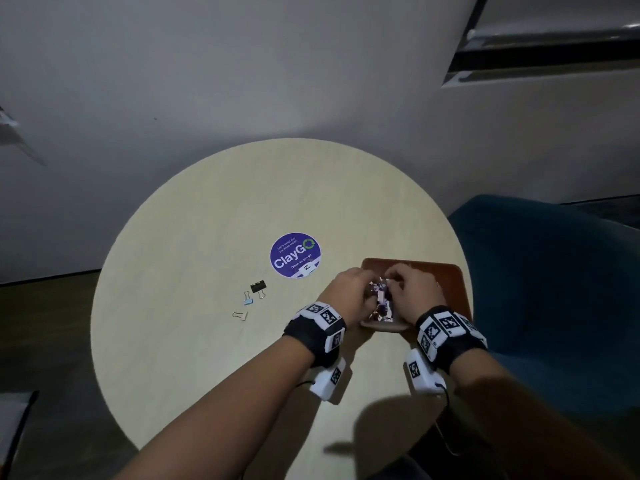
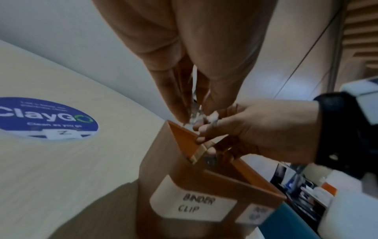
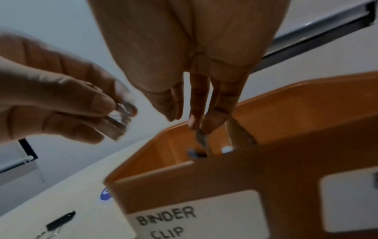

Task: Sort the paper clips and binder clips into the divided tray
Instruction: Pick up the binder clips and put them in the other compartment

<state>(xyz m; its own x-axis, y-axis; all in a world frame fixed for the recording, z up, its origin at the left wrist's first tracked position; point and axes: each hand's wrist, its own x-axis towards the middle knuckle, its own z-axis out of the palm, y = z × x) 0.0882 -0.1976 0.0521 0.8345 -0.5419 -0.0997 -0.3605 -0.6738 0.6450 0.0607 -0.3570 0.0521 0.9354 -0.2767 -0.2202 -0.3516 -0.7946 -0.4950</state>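
- Two hands over the brown divided tray (image 1: 453, 271) at the table's (image 1: 194, 341) right edge.
- Left hand (image 1: 346, 292) pinches a shiny clip bundle (image 3: 120, 113).
- Right hand (image 1: 412, 292) pinches a clip (image 3: 201, 137) above the "BINDER CLIP" compartment.
- Three binder clips on the table: black (image 1: 258, 286), blue (image 1: 248, 300), beige (image 1: 241, 315).

Office pantry: round table (image 1: 194, 341) bearing a "ClayGo" sticker (image 1: 295, 255).

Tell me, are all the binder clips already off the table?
No, three binder clips lie on the table, left of the tray.
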